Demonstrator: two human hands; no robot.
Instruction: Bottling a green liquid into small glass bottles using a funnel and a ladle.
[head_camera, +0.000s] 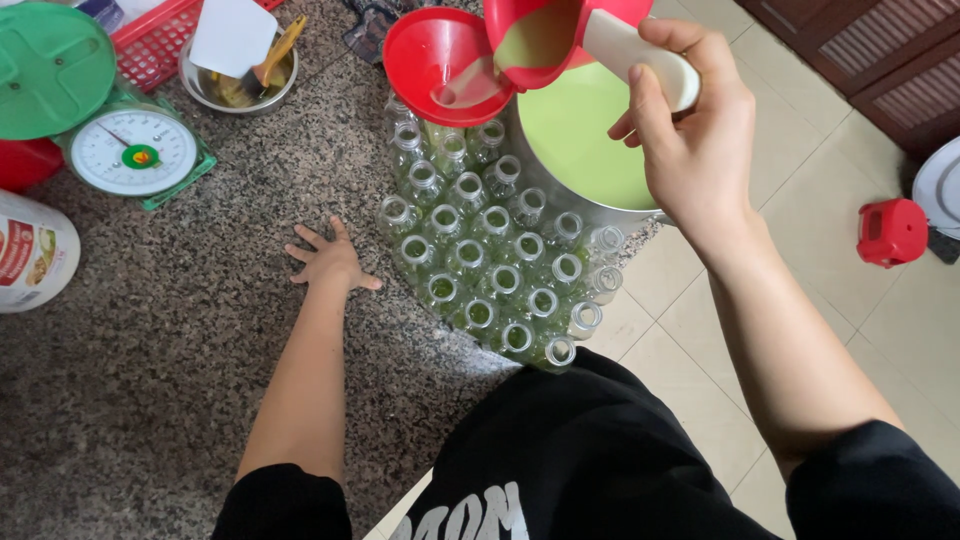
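The right hand (690, 140) gripped the white plastic handle (640, 55) of a red plastic jug (545, 35), fingers closed around it. The jug was tilted, pouring pale yellow-green liquid into a red plastic funnel (440, 55) just left of the hand. The funnel sat over 1 bottle in a cluster of clear, round, open-necked bottles (490, 265) below the hand; many held green liquid at the bottom. A large round steel pot (580, 140) of pale green liquid stood directly under the hand, touching the cluster.

The left hand (328, 260) lay flat, fingers spread, on the speckled grey granite counter (170, 380), near the left of the bottles and holding nothing. Further left of it stood a green dial kitchen scale (135, 150); beyond it, a steel bowl (240, 80). Right of the right arm, beige floor tiles (830, 320) carried a small red plastic stool (892, 232).
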